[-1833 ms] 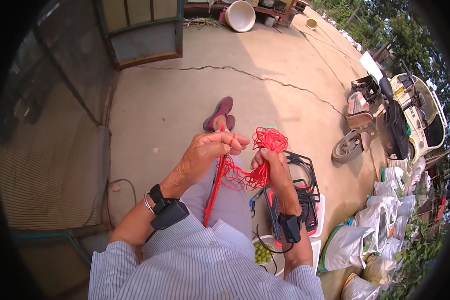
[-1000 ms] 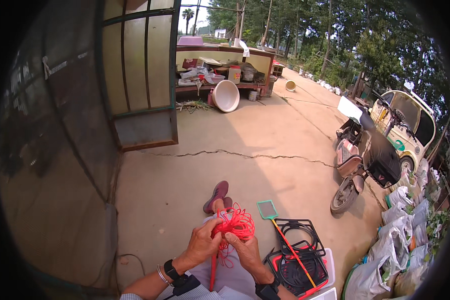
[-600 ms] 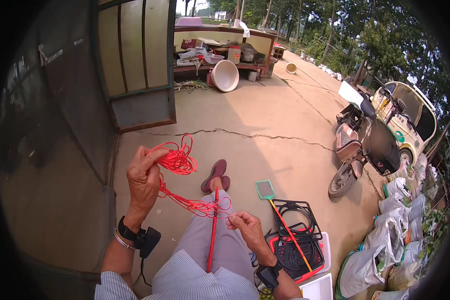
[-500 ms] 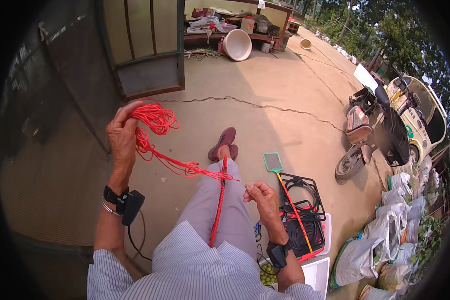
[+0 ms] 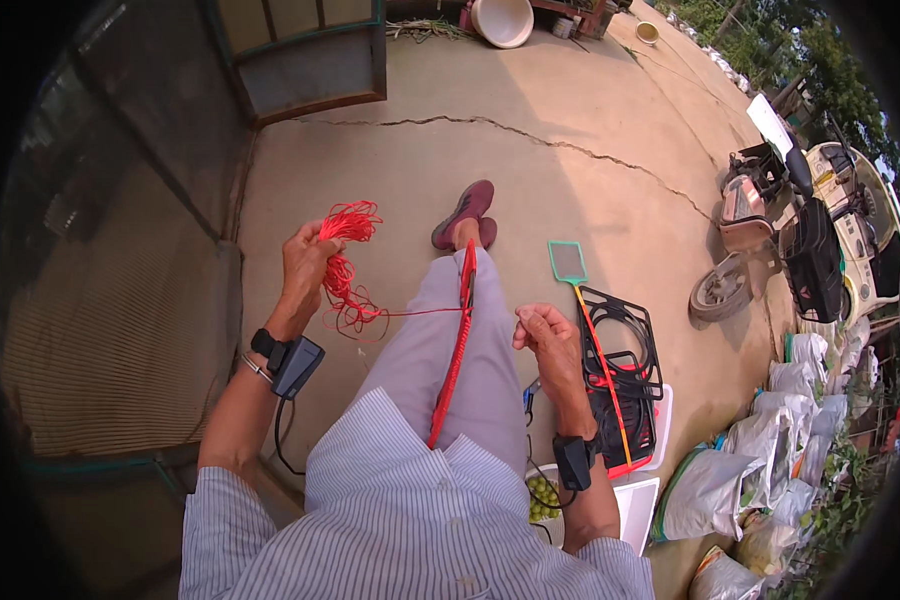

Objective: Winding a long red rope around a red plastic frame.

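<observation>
Drawn in closer to the thighs since the earlier frame, with slack loops gathered below the left hand rather than strung across: bundle of red cord, gripped there. Rightward from it, a single strand out to the long red strip, lengthwise along the thighs and nearer the right hand. Right fingers loosely curled; cannot tell whether closed on the strand. Beside the right forearm, green fruits in a white bowl; past it, a white box. Farther right, bulging white sacks, contents mostly hidden.
</observation>
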{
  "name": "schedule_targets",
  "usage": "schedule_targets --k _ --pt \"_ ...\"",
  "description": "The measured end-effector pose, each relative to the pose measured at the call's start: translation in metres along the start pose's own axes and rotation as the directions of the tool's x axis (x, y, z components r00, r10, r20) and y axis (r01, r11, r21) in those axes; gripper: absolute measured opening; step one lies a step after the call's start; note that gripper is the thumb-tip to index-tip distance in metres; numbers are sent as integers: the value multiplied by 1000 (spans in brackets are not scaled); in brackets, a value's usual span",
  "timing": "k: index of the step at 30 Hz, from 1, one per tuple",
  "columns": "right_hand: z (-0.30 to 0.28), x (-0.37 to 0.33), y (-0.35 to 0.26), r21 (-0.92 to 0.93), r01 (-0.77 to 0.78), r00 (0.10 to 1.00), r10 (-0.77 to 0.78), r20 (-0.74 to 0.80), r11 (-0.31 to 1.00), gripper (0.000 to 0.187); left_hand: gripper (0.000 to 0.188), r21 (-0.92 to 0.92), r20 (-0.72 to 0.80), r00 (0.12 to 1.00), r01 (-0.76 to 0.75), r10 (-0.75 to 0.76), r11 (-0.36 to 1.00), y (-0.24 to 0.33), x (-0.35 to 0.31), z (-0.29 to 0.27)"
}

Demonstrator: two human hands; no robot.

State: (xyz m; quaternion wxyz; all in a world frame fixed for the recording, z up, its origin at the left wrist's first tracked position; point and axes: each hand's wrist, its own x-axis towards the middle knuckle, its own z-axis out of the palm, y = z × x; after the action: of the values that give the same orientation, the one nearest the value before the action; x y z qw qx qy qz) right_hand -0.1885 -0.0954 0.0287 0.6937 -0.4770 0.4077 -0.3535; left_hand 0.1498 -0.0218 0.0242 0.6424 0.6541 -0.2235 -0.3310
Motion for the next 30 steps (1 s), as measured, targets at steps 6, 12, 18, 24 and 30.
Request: schedule_targets --k 6,12,18,24,30 --pt "24 22 -11 -50 66 997 -64 39 997 18 30 -238 196 964 -132 181 962 44 -20 79" --pt "28 27 -6 -78 59 995 -52 88 995 18 28 -242 204 978 4 46 970 29 -22 91" --pt "33 28 12 -117 47 993 -34 115 992 20 26 71 374 895 235 -245 969 -11 -69 104" --pt "35 16 23 -168 -14 993 33 110 986 26 24 7 459 888 -23 17 1000 -29 -94 111" --pt "33 7 29 -60 -91 985 99 140 994 28 28 -46 565 823 -49 67 998 -18 -106 107"
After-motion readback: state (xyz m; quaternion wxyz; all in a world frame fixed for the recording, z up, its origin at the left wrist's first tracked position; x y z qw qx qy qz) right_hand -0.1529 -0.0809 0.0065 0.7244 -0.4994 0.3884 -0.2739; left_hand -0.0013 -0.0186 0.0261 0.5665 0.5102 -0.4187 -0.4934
